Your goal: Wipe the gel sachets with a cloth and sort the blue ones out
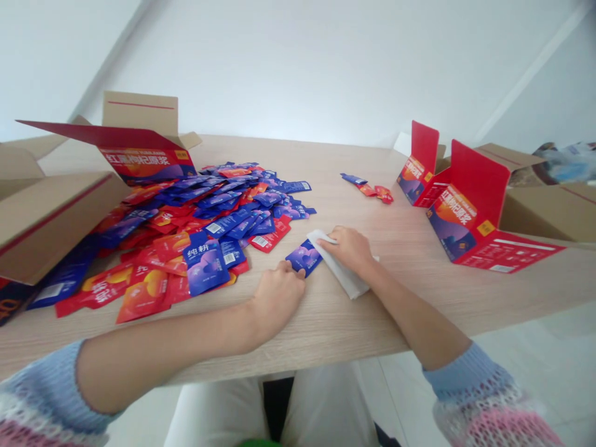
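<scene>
A blue sachet [305,256] lies flat on the table between my two hands. My left hand [279,295] grips its near left edge with curled fingers. Over its right end, my right hand [350,249] presses a folded white cloth or tissue [343,273], the fingers closed around it. Part of the sachet's right side is covered by the white sheet. To the left of my hands spreads a big heap of blue sachets [208,264] and red sachets [144,297], overlapping one another.
Open red cartons [144,155] and a brown-flapped box [51,217] stand at the left. Two more red boxes, a small one [421,177] and a larger one [470,217], stand open at the right. A few sachets [367,189] lie apart near the back of the table [419,304].
</scene>
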Motion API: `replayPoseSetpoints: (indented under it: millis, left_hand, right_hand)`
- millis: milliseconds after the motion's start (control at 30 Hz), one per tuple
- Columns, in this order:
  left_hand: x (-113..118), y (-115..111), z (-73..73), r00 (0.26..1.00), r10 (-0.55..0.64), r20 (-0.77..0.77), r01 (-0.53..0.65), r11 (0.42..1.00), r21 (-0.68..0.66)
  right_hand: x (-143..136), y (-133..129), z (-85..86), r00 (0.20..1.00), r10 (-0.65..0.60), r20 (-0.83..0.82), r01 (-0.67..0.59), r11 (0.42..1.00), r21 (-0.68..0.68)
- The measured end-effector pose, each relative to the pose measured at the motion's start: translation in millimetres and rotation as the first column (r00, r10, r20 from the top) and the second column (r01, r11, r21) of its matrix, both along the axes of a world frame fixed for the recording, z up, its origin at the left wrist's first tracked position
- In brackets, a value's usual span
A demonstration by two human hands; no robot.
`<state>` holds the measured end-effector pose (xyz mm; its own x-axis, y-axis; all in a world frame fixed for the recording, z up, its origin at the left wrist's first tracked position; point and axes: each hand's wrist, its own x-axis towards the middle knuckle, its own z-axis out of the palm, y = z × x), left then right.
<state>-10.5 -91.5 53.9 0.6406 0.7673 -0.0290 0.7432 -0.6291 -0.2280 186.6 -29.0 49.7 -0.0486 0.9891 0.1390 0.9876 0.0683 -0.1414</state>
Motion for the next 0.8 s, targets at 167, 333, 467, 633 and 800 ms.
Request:
replayPoseSetpoints:
  millis: [167, 333, 467, 633, 800]
  left_hand:
    - [2.1, 6.7, 1.9, 0.996, -0.067, -0.054, 0.064, 0.996, -0.055]
    - [6.5, -0.9, -2.5, 0.991, -0.053, -0.123, 0.057, 0.998, 0.031]
    - [6.4, -3.5, -7.5, 0.988, -0.087, -0.131, 0.1, 0.991, 0.093]
    - [6.0, -0.9, -9.5, 0.984, -0.09, -0.153, 0.101, 0.993, 0.067]
    - [7.2, -0.4, -8.4, 0.984, -0.118, -0.131, 0.131, 0.987, 0.096]
  right_hand:
    - [-31.8, 0.3, -2.7, 0.967, 0.249, 0.061, -0.246, 0.968, -0.048]
    - [-32.2, 0.0, -1.7, 0.887, 0.459, 0.049, -0.455, 0.887, -0.076]
    - [-22.6, 2.2, -1.2, 0.839, 0.544, -0.022, -0.543, 0.836, -0.081]
    - [-0.2, 5.3, -0.4, 0.741, 0.629, -0.235, -0.665, 0.735, -0.132]
    - [24.4, 8.5, -2.3, 0.841, 0.466, -0.275, -0.524, 0.829, -0.198]
